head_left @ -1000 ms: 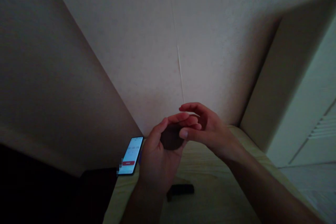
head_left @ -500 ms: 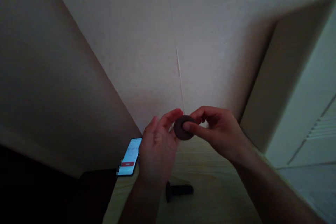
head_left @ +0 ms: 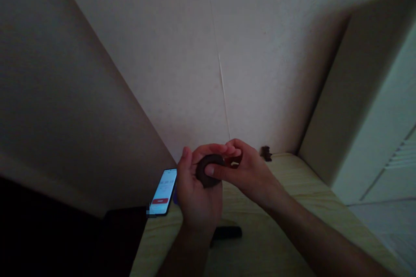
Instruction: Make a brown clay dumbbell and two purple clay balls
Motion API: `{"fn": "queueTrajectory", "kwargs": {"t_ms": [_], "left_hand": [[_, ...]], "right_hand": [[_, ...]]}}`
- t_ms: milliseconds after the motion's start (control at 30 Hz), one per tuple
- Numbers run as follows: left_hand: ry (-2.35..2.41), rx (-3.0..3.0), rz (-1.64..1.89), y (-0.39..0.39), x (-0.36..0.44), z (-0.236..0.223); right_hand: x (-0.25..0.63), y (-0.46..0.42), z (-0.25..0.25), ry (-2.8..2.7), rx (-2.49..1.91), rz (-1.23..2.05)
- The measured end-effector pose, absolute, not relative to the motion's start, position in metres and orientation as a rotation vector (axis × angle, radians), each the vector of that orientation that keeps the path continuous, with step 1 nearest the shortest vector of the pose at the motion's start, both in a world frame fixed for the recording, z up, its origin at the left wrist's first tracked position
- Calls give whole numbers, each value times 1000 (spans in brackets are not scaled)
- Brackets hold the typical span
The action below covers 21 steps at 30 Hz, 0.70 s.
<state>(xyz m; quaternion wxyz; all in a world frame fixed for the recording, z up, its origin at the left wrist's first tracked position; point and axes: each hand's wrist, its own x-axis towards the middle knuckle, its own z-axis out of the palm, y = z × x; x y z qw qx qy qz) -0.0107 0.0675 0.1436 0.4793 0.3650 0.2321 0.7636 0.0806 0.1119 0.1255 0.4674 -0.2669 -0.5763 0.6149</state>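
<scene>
A dark round disc-like object point(head_left: 208, 168) is held between both hands above a light wooden table point(head_left: 292, 190). My left hand point(head_left: 196, 194) cups it from below and behind, fingers curled over its top. My right hand point(head_left: 250, 173) pinches its front, the thumb pressed on its face. The room is dim and the object's detail is hard to make out.
A lit phone point(head_left: 165, 191) lies at the table's left edge, beside a black shape point(head_left: 123, 233). A small black cylinder point(head_left: 226, 232) rests on the table under my hands. A small dark item point(head_left: 265, 153) sits by the wall. White cabinet at right.
My hands have come closer together and lower; the disc has moved from my right fingertips back into my left palm, with both hands now on it.
</scene>
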Motion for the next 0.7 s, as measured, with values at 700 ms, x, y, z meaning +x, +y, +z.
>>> {"fn": "queueTrajectory", "kwargs": {"t_ms": [700], "left_hand": [[592, 783, 1793, 61, -9, 152]], "right_hand": [[82, 108, 129, -1365, -493, 1670]]}}
